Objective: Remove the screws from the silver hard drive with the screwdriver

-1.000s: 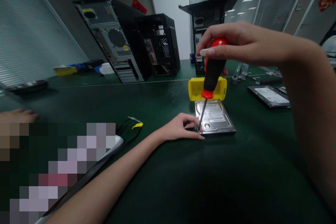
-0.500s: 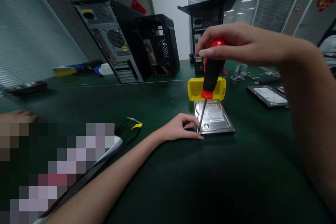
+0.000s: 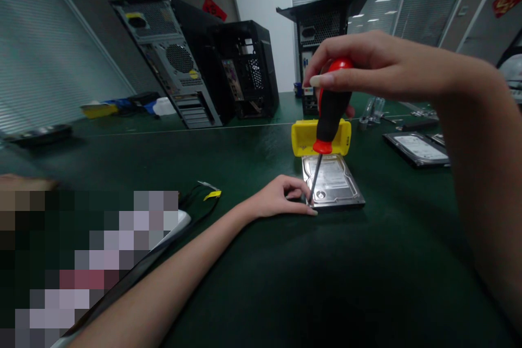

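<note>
A silver hard drive (image 3: pixel 336 179) lies flat on the dark green table. My left hand (image 3: pixel 279 194) grips its near left corner between thumb and fingers. My right hand (image 3: pixel 359 68) is wrapped round the red and black handle of a screwdriver (image 3: pixel 331 119), held slightly tilted above the drive. The shaft runs down to that same near left corner, close to my left fingertips; the tip itself is too small to make out. Just behind the drive stands a yellow tray (image 3: pixel 299 138) with some tiny bits in it.
Computer cases (image 3: pixel 179 60) stand at the back. Another hard drive (image 3: pixel 416 148) lies to the right, partly behind my right forearm. A cable with a yellow tag (image 3: pixel 212 195) is at the left, near a blurred-out area. Another person's hand (image 3: pixel 26 182) shows at the left edge.
My right hand and the screwdriver have shifted very slightly. My left hand and the hard drive stay in place.
</note>
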`<state>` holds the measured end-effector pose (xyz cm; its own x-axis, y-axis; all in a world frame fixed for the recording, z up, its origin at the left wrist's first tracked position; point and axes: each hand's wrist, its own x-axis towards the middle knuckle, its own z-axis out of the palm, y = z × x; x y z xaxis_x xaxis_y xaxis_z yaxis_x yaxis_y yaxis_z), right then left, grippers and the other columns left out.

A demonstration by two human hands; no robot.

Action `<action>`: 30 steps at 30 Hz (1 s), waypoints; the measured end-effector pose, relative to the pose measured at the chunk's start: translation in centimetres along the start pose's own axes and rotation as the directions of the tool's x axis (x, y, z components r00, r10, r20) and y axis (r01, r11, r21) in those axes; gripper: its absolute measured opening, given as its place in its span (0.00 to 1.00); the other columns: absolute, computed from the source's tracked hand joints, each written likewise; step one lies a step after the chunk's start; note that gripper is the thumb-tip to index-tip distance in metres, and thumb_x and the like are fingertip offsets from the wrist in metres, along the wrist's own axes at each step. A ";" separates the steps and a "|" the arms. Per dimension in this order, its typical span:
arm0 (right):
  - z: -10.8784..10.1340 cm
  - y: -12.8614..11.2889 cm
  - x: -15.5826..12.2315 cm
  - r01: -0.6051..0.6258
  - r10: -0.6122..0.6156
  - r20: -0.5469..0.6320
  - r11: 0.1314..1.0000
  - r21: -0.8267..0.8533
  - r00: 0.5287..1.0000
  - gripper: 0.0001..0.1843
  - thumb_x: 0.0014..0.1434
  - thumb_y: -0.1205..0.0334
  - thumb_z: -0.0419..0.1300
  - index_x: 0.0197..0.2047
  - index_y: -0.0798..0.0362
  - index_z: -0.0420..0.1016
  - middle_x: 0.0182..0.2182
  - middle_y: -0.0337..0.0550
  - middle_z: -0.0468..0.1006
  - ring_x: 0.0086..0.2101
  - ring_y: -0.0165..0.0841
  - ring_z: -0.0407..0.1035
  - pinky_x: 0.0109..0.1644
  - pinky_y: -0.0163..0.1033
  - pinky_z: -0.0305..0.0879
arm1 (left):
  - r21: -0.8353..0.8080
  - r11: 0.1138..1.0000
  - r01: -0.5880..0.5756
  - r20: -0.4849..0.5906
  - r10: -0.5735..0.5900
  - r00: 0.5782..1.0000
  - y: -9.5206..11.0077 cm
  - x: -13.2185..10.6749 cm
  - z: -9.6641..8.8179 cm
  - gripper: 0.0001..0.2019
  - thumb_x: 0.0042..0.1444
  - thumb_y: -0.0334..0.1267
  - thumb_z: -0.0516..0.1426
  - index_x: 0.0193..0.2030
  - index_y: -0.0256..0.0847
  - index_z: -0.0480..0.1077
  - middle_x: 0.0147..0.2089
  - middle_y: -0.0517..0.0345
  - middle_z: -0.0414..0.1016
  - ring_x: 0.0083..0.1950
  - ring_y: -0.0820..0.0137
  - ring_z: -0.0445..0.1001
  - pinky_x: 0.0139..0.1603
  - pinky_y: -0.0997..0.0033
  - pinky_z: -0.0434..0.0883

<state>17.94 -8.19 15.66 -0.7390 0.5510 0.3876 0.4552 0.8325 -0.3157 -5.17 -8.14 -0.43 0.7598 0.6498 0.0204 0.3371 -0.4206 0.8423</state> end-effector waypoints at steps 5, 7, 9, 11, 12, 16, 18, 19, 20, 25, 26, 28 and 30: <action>0.1 -0.2 0.0 -0.004 0.004 0.017 1.000 0.019 1.000 0.13 0.58 0.47 0.51 0.45 0.36 0.66 0.42 0.36 0.71 0.41 0.36 0.69 0.39 0.41 0.73 | -0.017 1.000 0.001 -0.012 -0.001 1.000 0.1 0.0 0.0 0.12 0.43 0.41 0.63 0.30 0.35 0.71 0.23 0.67 0.53 0.26 0.78 0.54 0.29 0.76 0.54; 0.2 -0.2 0.1 -0.004 0.004 0.020 1.000 0.014 1.000 0.13 0.58 0.47 0.51 0.45 0.36 0.67 0.42 0.36 0.71 0.41 0.36 0.69 0.39 0.41 0.73 | -0.007 1.000 0.006 -0.010 -0.006 1.000 0.1 0.0 0.0 0.12 0.43 0.42 0.63 0.30 0.35 0.71 0.23 0.68 0.51 0.25 0.79 0.53 0.28 0.76 0.53; 0.2 -0.2 0.1 -0.001 0.000 0.013 1.000 0.011 1.000 0.13 0.58 0.47 0.51 0.45 0.36 0.67 0.41 0.36 0.71 0.41 0.35 0.69 0.40 0.41 0.73 | 0.002 1.000 0.007 -0.007 -0.007 1.000 0.1 0.0 0.0 0.13 0.44 0.43 0.63 0.31 0.35 0.71 0.22 0.68 0.49 0.25 0.79 0.52 0.28 0.76 0.52; 0.2 -0.2 0.1 0.004 -0.004 0.015 1.000 0.014 1.000 0.13 0.58 0.47 0.50 0.45 0.37 0.67 0.41 0.36 0.71 0.41 0.35 0.69 0.40 0.41 0.73 | 0.002 1.000 0.004 -0.008 -0.004 1.000 0.0 0.0 0.0 0.13 0.44 0.43 0.63 0.31 0.35 0.71 0.22 0.68 0.50 0.25 0.79 0.53 0.29 0.76 0.53; 0.2 -0.2 0.1 0.004 -0.004 0.014 1.000 0.012 1.000 0.13 0.58 0.46 0.50 0.45 0.37 0.67 0.42 0.36 0.71 0.41 0.35 0.69 0.39 0.41 0.73 | 0.001 1.000 0.003 -0.009 -0.003 1.000 0.0 0.0 0.0 0.13 0.44 0.43 0.63 0.31 0.35 0.71 0.22 0.68 0.51 0.25 0.79 0.53 0.29 0.76 0.53; 0.2 -0.1 0.1 0.003 -0.003 0.006 1.000 -0.004 1.000 0.13 0.57 0.46 0.50 0.44 0.36 0.67 0.43 0.36 0.71 0.41 0.36 0.69 0.38 0.41 0.73 | -0.002 1.000 0.002 -0.011 -0.002 1.000 -0.2 0.0 0.1 0.13 0.44 0.43 0.63 0.31 0.35 0.71 0.22 0.68 0.49 0.25 0.78 0.53 0.30 0.75 0.55; 0.2 -0.1 0.1 0.005 -0.005 0.009 1.000 0.002 1.000 0.13 0.57 0.46 0.51 0.44 0.35 0.67 0.43 0.36 0.72 0.42 0.36 0.69 0.38 0.41 0.73 | 0.002 1.000 0.003 -0.011 -0.003 1.000 -0.1 -0.1 0.1 0.13 0.44 0.43 0.63 0.31 0.35 0.71 0.22 0.68 0.48 0.25 0.79 0.53 0.30 0.76 0.55; 0.1 -0.1 0.1 0.003 -0.003 0.014 1.000 0.010 1.000 0.13 0.57 0.46 0.51 0.44 0.35 0.67 0.42 0.36 0.72 0.41 0.36 0.69 0.38 0.42 0.73 | 0.005 1.000 0.004 -0.013 -0.004 1.000 -0.1 -0.1 0.1 0.13 0.44 0.43 0.63 0.31 0.35 0.71 0.22 0.68 0.49 0.25 0.78 0.53 0.30 0.76 0.55; 0.1 -0.2 0.1 -0.001 0.001 0.016 1.000 0.017 1.000 0.12 0.57 0.47 0.51 0.44 0.35 0.67 0.42 0.36 0.72 0.41 0.36 0.70 0.38 0.42 0.73 | 0.008 1.000 0.005 -0.015 -0.005 1.000 -0.1 -0.1 0.1 0.13 0.44 0.44 0.63 0.31 0.35 0.71 0.22 0.68 0.49 0.25 0.78 0.53 0.30 0.76 0.54; 0.1 -0.2 0.0 0.004 -0.004 0.019 1.000 -0.003 1.000 0.13 0.58 0.46 0.51 0.45 0.36 0.67 0.43 0.35 0.72 0.42 0.35 0.69 0.39 0.41 0.73 | 0.018 1.000 0.000 -0.010 0.000 1.000 0.1 -0.1 0.0 0.13 0.44 0.44 0.62 0.30 0.35 0.70 0.23 0.68 0.50 0.26 0.78 0.52 0.29 0.76 0.53; 0.1 -0.2 0.0 0.008 -0.008 0.018 1.000 -0.007 1.000 0.13 0.58 0.46 0.50 0.45 0.36 0.67 0.43 0.35 0.72 0.42 0.35 0.69 0.39 0.41 0.73 | 0.019 1.000 -0.002 -0.009 0.002 1.000 0.2 -0.1 0.0 0.13 0.44 0.44 0.62 0.30 0.35 0.70 0.23 0.68 0.50 0.26 0.78 0.52 0.29 0.76 0.53; 0.2 -0.2 0.0 0.012 -0.012 0.013 1.000 -0.010 1.000 0.14 0.57 0.46 0.50 0.45 0.36 0.67 0.42 0.35 0.72 0.42 0.35 0.69 0.38 0.41 0.73 | 0.020 1.000 -0.006 -0.008 0.006 1.000 0.2 -0.1 -0.1 0.13 0.44 0.43 0.62 0.31 0.35 0.71 0.23 0.68 0.50 0.26 0.78 0.52 0.29 0.76 0.53; 0.2 -0.3 0.0 0.008 -0.008 0.006 1.000 -0.011 1.000 0.13 0.57 0.46 0.50 0.45 0.36 0.67 0.42 0.36 0.72 0.41 0.36 0.69 0.38 0.41 0.73 | 0.021 1.000 -0.008 -0.005 0.009 1.000 0.2 -0.1 -0.1 0.13 0.44 0.43 0.62 0.32 0.35 0.71 0.23 0.67 0.50 0.26 0.78 0.52 0.29 0.76 0.53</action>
<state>17.72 -8.43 15.60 -0.7457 0.5437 0.3852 0.4542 0.8377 -0.3031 -5.25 -8.24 -0.25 0.7596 0.6496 0.0306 0.3421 -0.4391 0.8308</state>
